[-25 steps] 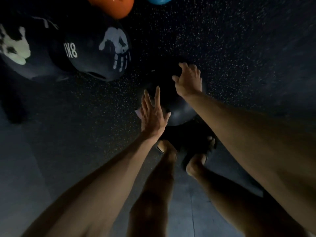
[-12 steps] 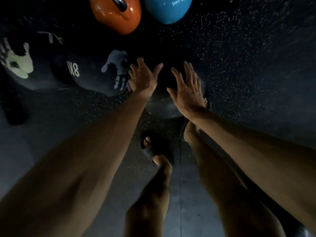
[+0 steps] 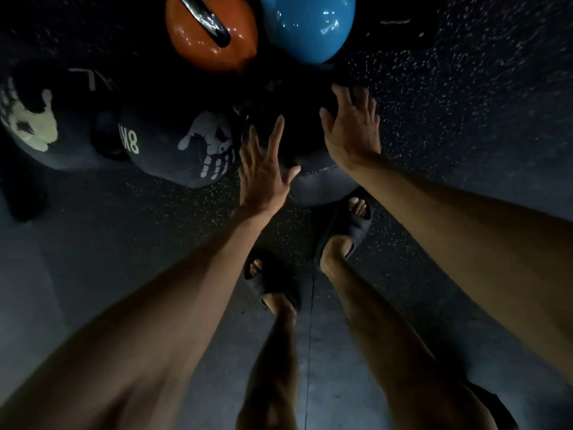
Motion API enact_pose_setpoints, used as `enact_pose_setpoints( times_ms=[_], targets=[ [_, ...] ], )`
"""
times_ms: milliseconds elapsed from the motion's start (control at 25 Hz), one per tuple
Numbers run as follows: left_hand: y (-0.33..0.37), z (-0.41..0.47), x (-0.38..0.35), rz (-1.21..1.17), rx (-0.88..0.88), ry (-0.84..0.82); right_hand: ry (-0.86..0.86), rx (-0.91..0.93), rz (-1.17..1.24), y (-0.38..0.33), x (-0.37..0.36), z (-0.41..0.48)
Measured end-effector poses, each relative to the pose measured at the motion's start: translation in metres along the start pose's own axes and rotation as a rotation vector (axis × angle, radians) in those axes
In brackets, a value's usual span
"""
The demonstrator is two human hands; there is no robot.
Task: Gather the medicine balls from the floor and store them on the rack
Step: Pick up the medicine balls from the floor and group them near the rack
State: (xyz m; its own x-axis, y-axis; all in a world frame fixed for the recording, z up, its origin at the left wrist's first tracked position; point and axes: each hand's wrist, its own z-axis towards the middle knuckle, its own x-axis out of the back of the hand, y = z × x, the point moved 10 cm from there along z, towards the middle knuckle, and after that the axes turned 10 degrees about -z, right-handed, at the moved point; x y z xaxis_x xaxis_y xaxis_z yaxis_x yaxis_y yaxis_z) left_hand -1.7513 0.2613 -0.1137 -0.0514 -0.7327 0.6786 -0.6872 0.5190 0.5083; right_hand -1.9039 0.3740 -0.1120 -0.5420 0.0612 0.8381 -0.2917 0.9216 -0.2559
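At the far left of the speckled floor (image 3: 465, 125) sits a black medicine ball with a pale handprint (image 3: 46, 128). It is touching a second black ball marked 8K (image 3: 167, 150), which carries a white handprint. Beyond them, at the top, an orange kettlebell (image 3: 210, 38) with a shiny handle stands just beside a blue kettlebell (image 3: 310, 29).

My left hand (image 3: 263, 172) reaches down next, fingers straight and spread, thumb out to the right. It lies against the near-left side of a third, dark medicine ball (image 3: 313, 187), close beside the 8K ball. It is flat on the surface and not curled round anything.

That dark ball rests on the floor between my two hands, below the kettlebells. It is so dim that I cannot make out any markings on it.

My right hand (image 3: 350, 131) is over the ball's right shoulder, fingers apart and stretched forward. It grips nothing, and I cannot tell whether it actually touches the ball.

Below the hands are my feet in dark slides. The left slide (image 3: 273, 283) is well back, and the right slide (image 3: 350, 228) has its toe just at the ball's near edge.
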Motion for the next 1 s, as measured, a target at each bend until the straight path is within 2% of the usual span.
enact_pose_setpoints(
  times_ms=[120, 240, 360, 440, 520, 640, 720, 800, 1000],
  targets=[
    [0.008, 0.036, 0.02, -0.03, 0.045, -0.006, 0.014, 0.087, -0.034, 0.001, -0.006, -0.026],
    [0.007, 0.056, 0.039, -0.015, 0.109, -0.025, -0.009, 0.096, -0.047, -0.003, -0.015, -0.038],
    [0.008, 0.054, 0.043, 0.012, 0.098, -0.039, -0.053, 0.076, -0.009, -0.007, -0.012, -0.039],
    [0.01, 0.045, 0.043, -0.002, 0.151, -0.035, -0.088, 0.066, -0.013, -0.006, -0.009, -0.04],
    [0.023, 0.032, 0.049, 0.09, 0.157, -0.013, -0.09, 0.046, -0.053, -0.001, 0.001, -0.049],
    [0.068, 0.009, 0.065, 0.301, -0.049, -0.037, -0.085, -0.01, -0.082, 0.004, 0.022, -0.079],
    [0.097, -0.014, 0.062, 0.441, -0.203, -0.171, -0.127, -0.085, -0.059, 0.011, 0.035, -0.113],
    [0.113, -0.038, 0.06, 0.566, -0.278, -0.315, -0.18, -0.172, 0.024, 0.016, 0.043, -0.149],
    [0.165, -0.131, 0.046, 0.659, -0.482, -0.449, -0.154, -0.426, 0.244, 0.057, 0.047, -0.287]
  ],
)
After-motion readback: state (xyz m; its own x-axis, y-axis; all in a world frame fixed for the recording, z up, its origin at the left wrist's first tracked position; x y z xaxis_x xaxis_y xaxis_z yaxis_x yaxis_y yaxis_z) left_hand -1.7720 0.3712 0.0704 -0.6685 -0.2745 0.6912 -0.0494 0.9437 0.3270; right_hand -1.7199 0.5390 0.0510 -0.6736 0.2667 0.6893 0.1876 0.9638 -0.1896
